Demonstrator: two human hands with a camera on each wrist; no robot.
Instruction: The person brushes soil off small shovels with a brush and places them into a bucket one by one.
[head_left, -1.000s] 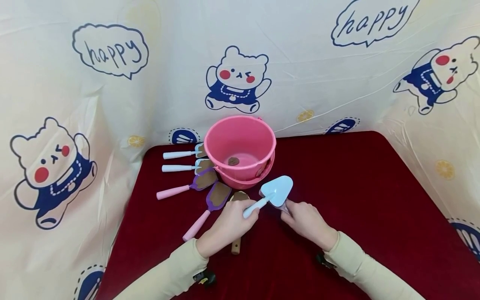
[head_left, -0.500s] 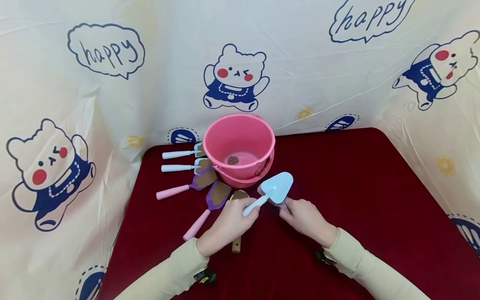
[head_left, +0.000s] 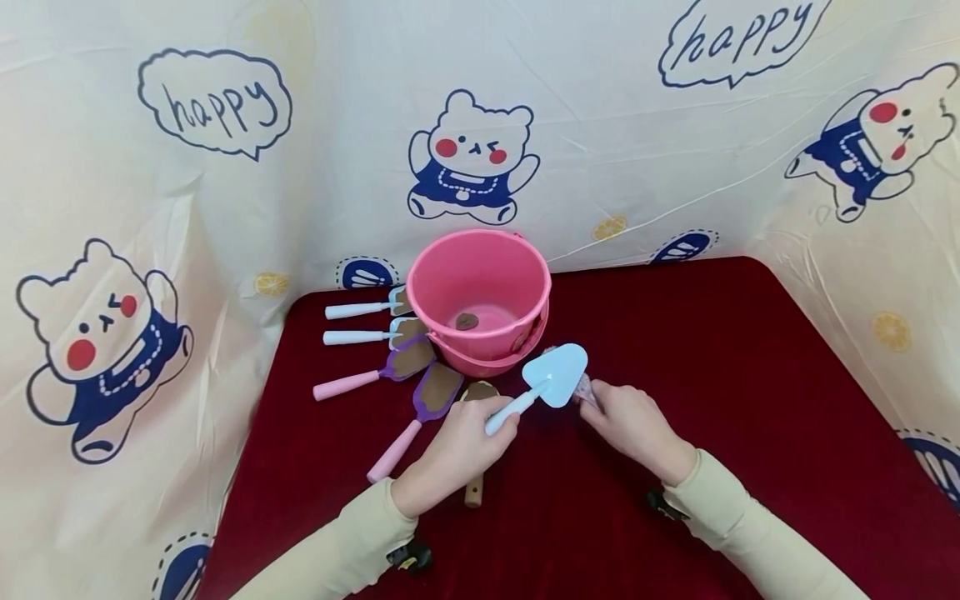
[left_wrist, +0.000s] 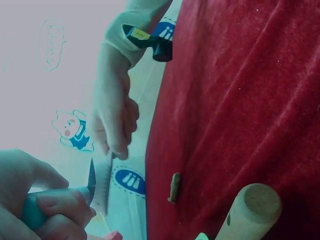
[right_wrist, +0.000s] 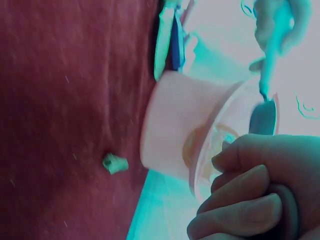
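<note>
My left hand grips the pale handle of a light blue toy trowel, held over the red table in front of the bucket. My right hand pinches a thin, speckled grey-lilac cloth close behind the trowel's blade, which hides part of it. In the left wrist view the cloth hangs down flat from the right hand's fingers, beside the trowel's blade edge. Under my left hand lies a wooden-handled scoop, partly covered by the hand.
A pink bucket with a brown lump inside stands at the back. Left of it lie two white-handled trowels and two purple shovels, blades coated brown. A small lump lies on the table. A printed curtain surrounds the table.
My right hand has shifted right and slightly up, bringing the cloth from below the blade to its right side. The left hand and trowel have hardly moved.
</note>
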